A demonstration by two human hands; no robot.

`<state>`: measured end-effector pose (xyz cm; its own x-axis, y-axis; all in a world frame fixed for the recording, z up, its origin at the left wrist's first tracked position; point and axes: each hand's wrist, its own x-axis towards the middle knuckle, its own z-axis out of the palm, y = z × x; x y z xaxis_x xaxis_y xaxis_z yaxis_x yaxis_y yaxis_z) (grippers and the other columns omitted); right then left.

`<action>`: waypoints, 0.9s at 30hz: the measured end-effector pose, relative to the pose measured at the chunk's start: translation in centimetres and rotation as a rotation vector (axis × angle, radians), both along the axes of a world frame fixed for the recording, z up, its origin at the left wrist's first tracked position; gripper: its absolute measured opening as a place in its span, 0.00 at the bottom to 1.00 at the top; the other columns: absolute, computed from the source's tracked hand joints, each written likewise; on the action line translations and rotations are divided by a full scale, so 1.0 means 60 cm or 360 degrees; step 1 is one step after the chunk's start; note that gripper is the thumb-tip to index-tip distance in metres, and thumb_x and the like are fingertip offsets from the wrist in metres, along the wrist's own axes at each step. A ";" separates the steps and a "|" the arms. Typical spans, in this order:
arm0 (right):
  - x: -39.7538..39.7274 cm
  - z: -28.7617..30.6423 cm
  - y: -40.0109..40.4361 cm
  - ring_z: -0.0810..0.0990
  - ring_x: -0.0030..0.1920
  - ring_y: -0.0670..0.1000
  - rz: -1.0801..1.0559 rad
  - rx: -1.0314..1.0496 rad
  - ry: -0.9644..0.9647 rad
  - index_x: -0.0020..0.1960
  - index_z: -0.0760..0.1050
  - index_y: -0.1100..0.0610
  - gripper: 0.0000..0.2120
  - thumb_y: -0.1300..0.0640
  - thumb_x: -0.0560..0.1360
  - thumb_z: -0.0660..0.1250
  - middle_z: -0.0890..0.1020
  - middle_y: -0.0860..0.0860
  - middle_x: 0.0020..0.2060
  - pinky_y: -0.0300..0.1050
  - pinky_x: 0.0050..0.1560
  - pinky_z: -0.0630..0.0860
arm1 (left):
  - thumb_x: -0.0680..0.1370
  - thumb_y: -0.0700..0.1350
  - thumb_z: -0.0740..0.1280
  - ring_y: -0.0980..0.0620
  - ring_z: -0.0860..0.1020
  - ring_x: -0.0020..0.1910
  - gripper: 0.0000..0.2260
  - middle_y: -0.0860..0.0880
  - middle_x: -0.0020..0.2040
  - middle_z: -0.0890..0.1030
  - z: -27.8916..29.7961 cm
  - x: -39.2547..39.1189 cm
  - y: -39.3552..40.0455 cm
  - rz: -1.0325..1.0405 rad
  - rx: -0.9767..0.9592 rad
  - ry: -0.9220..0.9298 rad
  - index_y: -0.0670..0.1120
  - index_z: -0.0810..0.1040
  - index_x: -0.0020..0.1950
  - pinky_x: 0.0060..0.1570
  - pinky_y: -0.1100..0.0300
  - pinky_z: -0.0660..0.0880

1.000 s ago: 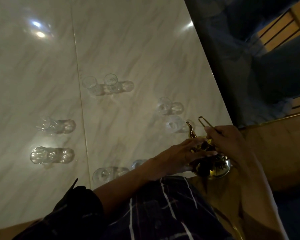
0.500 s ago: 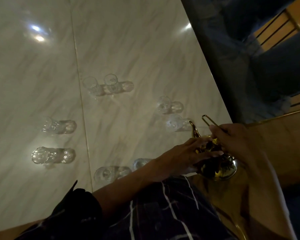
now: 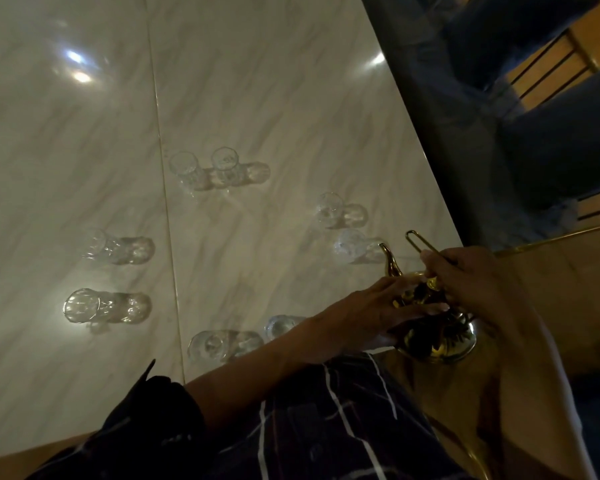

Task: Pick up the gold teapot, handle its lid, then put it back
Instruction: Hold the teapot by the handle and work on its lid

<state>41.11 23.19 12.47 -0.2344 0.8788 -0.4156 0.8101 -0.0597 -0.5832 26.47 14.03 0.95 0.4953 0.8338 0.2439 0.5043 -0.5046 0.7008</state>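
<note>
Head view: shiny gold metal teapot (image 3: 440,337) held at the near right corner of the pale marble table (image 3: 257,98). Right hand (image 3: 471,282) curls round its wire handle. Left hand (image 3: 378,313) lies with straight fingers across the top; lid hidden beneath, so left is nearer.

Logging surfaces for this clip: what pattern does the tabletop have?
Pale marble with soft grey veining and a glossy sheen, clearest in the head view.
</note>
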 end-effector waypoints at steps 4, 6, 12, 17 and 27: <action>0.001 -0.004 0.004 0.79 0.28 0.47 -0.0040 -0.0025 0.0049 0.34 0.81 0.54 0.19 0.45 0.79 0.64 0.80 0.47 0.23 0.43 0.35 0.72 | 0.78 0.48 0.74 0.41 0.64 0.77 0.31 0.41 0.81 0.61 0.001 0.002 0.001 0.0020 -0.0004 0.0001 0.53 0.68 0.80 0.50 0.52 0.82; 0.001 -0.005 0.007 0.78 0.28 0.46 -0.0029 -0.0025 0.0053 0.34 0.80 0.54 0.20 0.46 0.79 0.64 0.80 0.46 0.22 0.43 0.35 0.72 | 0.78 0.49 0.74 0.42 0.64 0.78 0.32 0.41 0.81 0.61 -0.001 0.002 0.003 0.0025 0.0008 0.0017 0.53 0.67 0.80 0.51 0.53 0.82; 0.000 -0.003 0.014 0.80 0.31 0.49 -0.0008 0.0009 -0.0009 0.34 0.80 0.53 0.19 0.45 0.79 0.64 0.81 0.49 0.25 0.42 0.36 0.72 | 0.78 0.49 0.74 0.43 0.64 0.77 0.31 0.42 0.81 0.62 -0.001 0.002 0.008 0.0026 0.0029 0.0006 0.53 0.67 0.80 0.50 0.54 0.82; -0.003 0.003 0.018 0.81 0.33 0.50 0.0006 -0.0015 0.0019 0.35 0.81 0.53 0.19 0.45 0.79 0.63 0.82 0.50 0.27 0.45 0.38 0.76 | 0.78 0.49 0.74 0.43 0.65 0.76 0.31 0.40 0.80 0.63 0.003 0.000 0.013 0.0029 0.0042 0.0008 0.51 0.69 0.80 0.51 0.56 0.80; -0.001 -0.001 0.024 0.80 0.31 0.50 -0.0008 -0.0030 0.0034 0.34 0.80 0.53 0.19 0.45 0.79 0.63 0.81 0.44 0.23 0.44 0.36 0.74 | 0.78 0.48 0.75 0.43 0.64 0.76 0.32 0.40 0.80 0.62 0.007 -0.001 0.017 0.0015 0.0027 0.0001 0.51 0.69 0.80 0.50 0.55 0.81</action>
<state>41.06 24.60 12.42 -0.2388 0.8721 -0.4271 0.7971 -0.0751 -0.5991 26.42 15.04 1.35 0.4875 0.8342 0.2577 0.5096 -0.5116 0.6918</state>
